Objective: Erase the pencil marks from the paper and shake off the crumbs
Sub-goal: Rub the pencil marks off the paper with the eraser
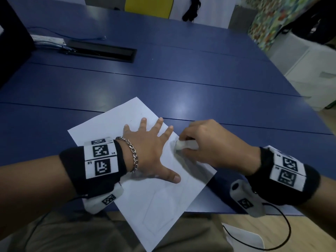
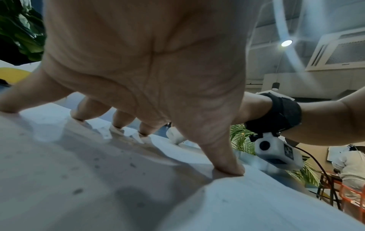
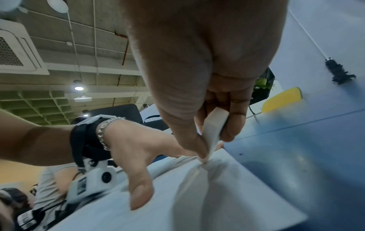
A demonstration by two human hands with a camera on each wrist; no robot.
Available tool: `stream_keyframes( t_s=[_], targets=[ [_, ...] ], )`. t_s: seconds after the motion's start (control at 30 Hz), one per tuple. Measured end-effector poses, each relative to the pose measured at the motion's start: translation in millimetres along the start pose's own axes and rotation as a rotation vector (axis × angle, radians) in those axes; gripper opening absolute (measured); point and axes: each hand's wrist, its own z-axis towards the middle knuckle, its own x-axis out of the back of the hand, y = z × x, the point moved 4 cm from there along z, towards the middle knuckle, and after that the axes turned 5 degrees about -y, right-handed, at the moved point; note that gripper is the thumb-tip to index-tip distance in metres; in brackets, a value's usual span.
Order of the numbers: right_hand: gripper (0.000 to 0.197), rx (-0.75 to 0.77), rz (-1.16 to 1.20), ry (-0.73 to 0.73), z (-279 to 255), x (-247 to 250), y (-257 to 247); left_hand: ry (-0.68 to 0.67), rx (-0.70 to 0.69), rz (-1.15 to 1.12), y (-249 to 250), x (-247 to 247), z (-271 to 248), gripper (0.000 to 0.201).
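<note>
1. We see the white rectangular sheet of paper (image 1: 156,197) lying skewed on the dark blue counter (image 1: 200,79), its near corner hanging past the counter's front edge over the lap. Our left hand (image 1: 147,151) is spread wide, fingers straight, and presses the sheet flat. Our right hand (image 1: 205,142) pinches the small white block eraser (image 1: 185,144) between thumb and fingers, its tip down on the paper close to the right edge.

2. In the right wrist view the paper (image 3: 227,179) puckers into a ridge right at the eraser (image 3: 212,129). If we push hard toward that ridge, we judge the sheet could crease or tear.

3. The rubbing spot sits beside the left hand's fingertips (image 1: 170,128), not between them. We think the loose edge could slide or lift under a stroke directed away from the holding hand.

4. The overhanging corner has no support, so weight placed there could fold the paper down.

5. Faint pencil lines (image 1: 154,211) show near the front of the sheet. We judge they are easy to miss in this dim light.

6. Grey specks (image 2: 132,164) dot the paper in the left wrist view. Dragging our palm over them could smear the sheet before we shake them off.
</note>
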Motion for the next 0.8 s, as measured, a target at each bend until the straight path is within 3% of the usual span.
stream_keyframes(
  t_s=[0.1, 0.27, 0.4, 0.53, 0.7, 0.8],
  targets=[
    [0.019, 0.105, -0.070, -0.107, -3.9, -5.6, -15.8, -0.011, 0.000, -0.010, -2.2, -0.9, 0.1, 0.150],
    [0.023, 0.034, -0.136, -0.039, 11.8, 6.2, 2.6, -0.034, 0.010, -0.015, -1.5, -0.3, 1.2, 0.151],
    [0.021, 0.141, -0.132, -0.128, -1.2, -3.2, -19.9, -0.042, 0.019, -0.015, -1.0, -0.5, 0.9, 0.152],
    [0.041, 0.046, -0.104, -0.094, 12.6, 2.3, -2.4, -0.056, 0.023, -0.010, -1.1, 0.3, 1.8, 0.152],
    [0.016, 0.002, 0.010, 0.031, 16.0, 6.1, 14.5, -0.091, 0.014, -0.001, -2.1, 0.8, 2.0, 0.151],
    [0.009, -0.058, 0.102, 0.071, 8.5, 19.0, 27.0, -0.121, -0.062, 0.026, -14.0, 7.5, 2.5, 0.151]
  ],
)
